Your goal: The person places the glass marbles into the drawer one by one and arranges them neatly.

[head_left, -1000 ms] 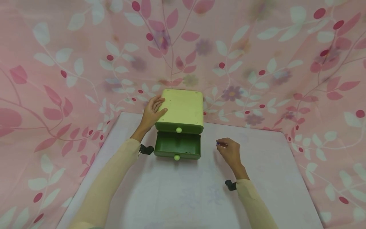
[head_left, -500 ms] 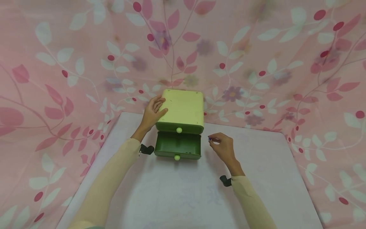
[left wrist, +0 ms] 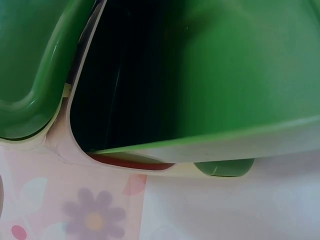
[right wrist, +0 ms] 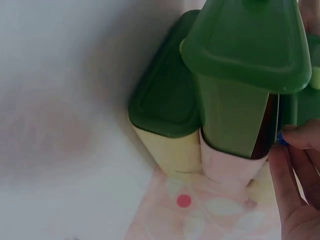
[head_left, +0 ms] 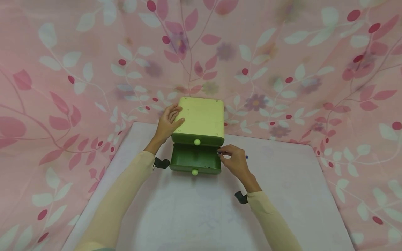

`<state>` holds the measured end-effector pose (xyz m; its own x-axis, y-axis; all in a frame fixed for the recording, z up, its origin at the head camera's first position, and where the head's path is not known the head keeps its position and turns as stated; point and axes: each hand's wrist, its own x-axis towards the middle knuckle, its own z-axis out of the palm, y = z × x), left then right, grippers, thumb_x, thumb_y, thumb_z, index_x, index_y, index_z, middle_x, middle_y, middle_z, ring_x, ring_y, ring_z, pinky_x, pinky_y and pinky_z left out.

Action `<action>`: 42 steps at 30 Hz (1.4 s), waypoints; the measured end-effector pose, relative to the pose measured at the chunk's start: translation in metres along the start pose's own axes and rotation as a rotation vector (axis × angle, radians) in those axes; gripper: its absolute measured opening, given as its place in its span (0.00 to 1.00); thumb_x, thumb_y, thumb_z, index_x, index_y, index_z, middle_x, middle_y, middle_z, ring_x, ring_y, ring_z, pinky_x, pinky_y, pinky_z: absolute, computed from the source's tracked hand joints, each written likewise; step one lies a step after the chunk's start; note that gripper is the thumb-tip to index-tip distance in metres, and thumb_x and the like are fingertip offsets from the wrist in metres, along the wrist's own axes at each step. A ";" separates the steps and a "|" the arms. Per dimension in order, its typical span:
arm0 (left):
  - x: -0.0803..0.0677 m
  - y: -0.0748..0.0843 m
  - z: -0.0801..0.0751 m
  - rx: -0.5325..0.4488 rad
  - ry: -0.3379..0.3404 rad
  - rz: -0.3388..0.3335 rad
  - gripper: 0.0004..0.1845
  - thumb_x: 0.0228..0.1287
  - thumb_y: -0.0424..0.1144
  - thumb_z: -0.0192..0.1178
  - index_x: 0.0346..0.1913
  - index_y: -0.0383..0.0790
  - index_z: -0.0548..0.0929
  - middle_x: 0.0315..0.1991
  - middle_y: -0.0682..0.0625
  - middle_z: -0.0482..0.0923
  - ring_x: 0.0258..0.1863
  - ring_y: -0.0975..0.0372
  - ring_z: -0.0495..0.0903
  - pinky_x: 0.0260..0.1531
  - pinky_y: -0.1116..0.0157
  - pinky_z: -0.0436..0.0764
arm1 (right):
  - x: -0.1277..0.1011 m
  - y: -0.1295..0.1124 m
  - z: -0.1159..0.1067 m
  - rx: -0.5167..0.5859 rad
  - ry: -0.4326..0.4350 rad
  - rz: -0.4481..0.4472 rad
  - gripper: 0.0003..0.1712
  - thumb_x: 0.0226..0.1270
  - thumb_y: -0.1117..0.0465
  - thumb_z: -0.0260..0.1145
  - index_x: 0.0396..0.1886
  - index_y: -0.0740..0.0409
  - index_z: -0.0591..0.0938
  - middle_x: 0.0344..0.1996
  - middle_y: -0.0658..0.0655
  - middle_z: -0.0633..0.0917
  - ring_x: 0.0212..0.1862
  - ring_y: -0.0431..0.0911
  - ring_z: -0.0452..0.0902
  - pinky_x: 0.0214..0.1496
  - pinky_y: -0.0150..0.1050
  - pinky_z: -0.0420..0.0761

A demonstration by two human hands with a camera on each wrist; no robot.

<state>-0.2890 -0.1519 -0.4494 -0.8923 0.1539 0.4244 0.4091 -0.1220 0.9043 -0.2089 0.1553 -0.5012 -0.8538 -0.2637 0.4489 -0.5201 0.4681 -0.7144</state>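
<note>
A small chest of drawers with a pale yellow-green top stands at the back of the table. Its middle green drawer is pulled out, with small dark spots near the front right corner. My left hand rests on the chest's left side, thumb on the top edge. At the open drawer's right edge, my right hand pinches a small blue bead between thumb and fingertips. Behind that hand a small dark blue ball lies on the table. The left wrist view shows the drawer's interior without the left hand.
A closed upper drawer with a round light-green knob sits above the open one. Lower down, another green drawer front shows in the right wrist view. Pink floral cloth hangs around the pale table.
My right hand has moved left from over the table to the open drawer's right edge, still pinching the bead. A blue ball on the table is now visible. The left hand stays put.
</note>
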 end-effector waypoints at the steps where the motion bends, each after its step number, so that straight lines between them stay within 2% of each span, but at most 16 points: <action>1: 0.000 0.000 0.000 -0.001 0.001 -0.001 0.37 0.63 0.23 0.60 0.73 0.30 0.56 0.66 0.31 0.61 0.70 0.48 0.60 0.73 0.61 0.57 | 0.000 -0.001 0.002 -0.003 -0.008 -0.004 0.12 0.52 0.77 0.72 0.36 0.63 0.88 0.36 0.54 0.87 0.38 0.45 0.85 0.43 0.32 0.86; 5: 0.000 0.000 0.000 -0.001 0.000 0.001 0.38 0.62 0.23 0.60 0.73 0.30 0.56 0.66 0.31 0.62 0.70 0.48 0.59 0.73 0.60 0.57 | 0.001 -0.003 0.010 -0.018 -0.034 -0.027 0.11 0.52 0.76 0.72 0.35 0.62 0.88 0.36 0.52 0.86 0.37 0.42 0.85 0.42 0.32 0.86; 13: 0.000 0.001 0.000 0.000 -0.006 0.012 0.38 0.63 0.22 0.60 0.73 0.28 0.55 0.66 0.30 0.61 0.70 0.47 0.59 0.74 0.59 0.56 | 0.000 -0.007 0.019 -0.059 -0.096 -0.058 0.10 0.52 0.74 0.73 0.36 0.63 0.89 0.36 0.51 0.86 0.37 0.42 0.83 0.39 0.39 0.88; 21: 0.000 0.001 0.000 -0.003 -0.008 0.007 0.38 0.62 0.22 0.59 0.73 0.28 0.55 0.65 0.31 0.61 0.70 0.47 0.59 0.74 0.60 0.56 | 0.000 -0.008 0.026 -0.082 -0.188 -0.032 0.11 0.53 0.73 0.73 0.38 0.62 0.89 0.37 0.50 0.86 0.38 0.41 0.83 0.39 0.33 0.86; 26: 0.000 0.000 0.000 -0.007 -0.004 0.007 0.38 0.62 0.22 0.60 0.72 0.26 0.54 0.65 0.29 0.61 0.70 0.46 0.59 0.74 0.59 0.57 | 0.000 -0.008 0.029 -0.080 -0.201 -0.021 0.10 0.54 0.72 0.73 0.38 0.62 0.89 0.36 0.51 0.86 0.38 0.42 0.83 0.38 0.34 0.86; 35: 0.000 0.002 0.000 0.006 -0.001 0.010 0.37 0.62 0.22 0.60 0.72 0.30 0.57 0.65 0.29 0.61 0.70 0.45 0.59 0.73 0.59 0.57 | 0.001 -0.009 0.029 -0.082 -0.223 0.024 0.10 0.54 0.72 0.74 0.37 0.61 0.89 0.36 0.50 0.86 0.38 0.42 0.83 0.38 0.35 0.86; 42: 0.000 0.001 0.001 0.003 0.002 0.016 0.38 0.61 0.21 0.60 0.72 0.25 0.55 0.65 0.29 0.61 0.70 0.45 0.59 0.74 0.58 0.57 | 0.000 -0.010 0.029 -0.071 -0.231 0.042 0.10 0.54 0.71 0.73 0.38 0.62 0.89 0.36 0.51 0.86 0.37 0.42 0.83 0.37 0.35 0.86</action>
<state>-0.2884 -0.1510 -0.4482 -0.8861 0.1498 0.4385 0.4236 -0.1218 0.8976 -0.2046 0.1266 -0.5095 -0.8610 -0.4251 0.2792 -0.4886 0.5386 -0.6864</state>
